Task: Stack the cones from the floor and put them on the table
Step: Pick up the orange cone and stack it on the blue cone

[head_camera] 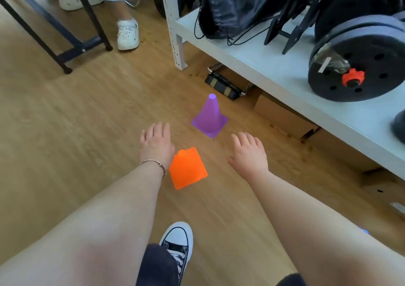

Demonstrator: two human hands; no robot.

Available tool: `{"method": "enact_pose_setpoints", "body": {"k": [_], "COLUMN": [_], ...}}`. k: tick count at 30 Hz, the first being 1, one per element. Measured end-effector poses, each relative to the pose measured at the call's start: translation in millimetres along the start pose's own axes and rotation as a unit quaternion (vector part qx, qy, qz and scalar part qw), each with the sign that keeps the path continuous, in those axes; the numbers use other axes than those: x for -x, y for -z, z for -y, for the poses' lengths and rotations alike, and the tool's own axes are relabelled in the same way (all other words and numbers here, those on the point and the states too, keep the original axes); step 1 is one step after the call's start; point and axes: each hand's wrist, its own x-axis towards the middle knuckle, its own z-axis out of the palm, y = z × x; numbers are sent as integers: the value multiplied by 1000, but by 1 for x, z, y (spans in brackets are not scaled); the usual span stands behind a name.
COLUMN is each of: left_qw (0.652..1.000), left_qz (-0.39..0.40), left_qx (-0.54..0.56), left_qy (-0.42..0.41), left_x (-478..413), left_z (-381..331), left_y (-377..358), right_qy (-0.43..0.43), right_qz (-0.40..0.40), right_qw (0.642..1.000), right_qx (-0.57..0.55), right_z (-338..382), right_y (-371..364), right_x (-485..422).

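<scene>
A purple cone [210,116] stands upright on the wooden floor near a white shelf. Closer to me an orange cone [187,169] stands on the floor, seen from above, its tip partly hidden by my left wrist. My left hand [156,143] hovers just left of and above the orange cone, fingers apart, holding nothing. My right hand [248,152] is open too, to the right of the orange cone and below the purple one, apart from both.
A low white shelf [252,59] at the right carries a black bag [236,7], a black stand and dumbbell plates [357,62]. Cardboard boxes [282,116] lie under it. Another person's white shoes [128,34] and black table legs [96,20] are at the upper left. My sneaker [178,242] is below.
</scene>
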Motion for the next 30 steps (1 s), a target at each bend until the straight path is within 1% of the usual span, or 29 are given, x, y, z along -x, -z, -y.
{"method": "enact_pose_setpoints", "body": {"k": [4, 8, 11, 14, 16, 19, 22, 24, 26, 30], "left_qw": [998, 991, 981, 966, 954, 947, 940, 937, 930, 921], "left_qz": [44, 121, 186, 258, 297, 306, 308, 308, 310, 308], "left_qx": [-6, -38, -35, 0, 36, 88, 140, 166, 196, 240], "left_qy": [42, 36, 32, 31, 31, 38, 35, 27, 18, -9], "left_x": [2, 9, 13, 14, 12, 10, 14, 19, 24, 31], "left_z": [18, 23, 22, 21, 21, 18, 10, 2, -9, -35], "left_y": [-31, -57, -75, -88, -92, -92, -90, -89, -86, -76], "right_qy": [33, 75, 115, 95, 70, 55, 47, 41, 28, -7], "right_qz": [45, 90, 148, 222, 239, 242, 245, 248, 246, 221], "right_qw": [998, 993, 982, 968, 961, 953, 947, 943, 934, 919], "right_qx": [6, -9, -5, -61, -120, -175, -204, -219, -258, -325], "right_z": [28, 57, 73, 80, 80, 72, 57, 45, 32, 1], "right_y": [-34, -57, -71, -82, -87, -89, -89, -86, -82, -69], "right_x": [-15, -31, -43, -54, -58, -58, -53, -45, -34, -10]}}
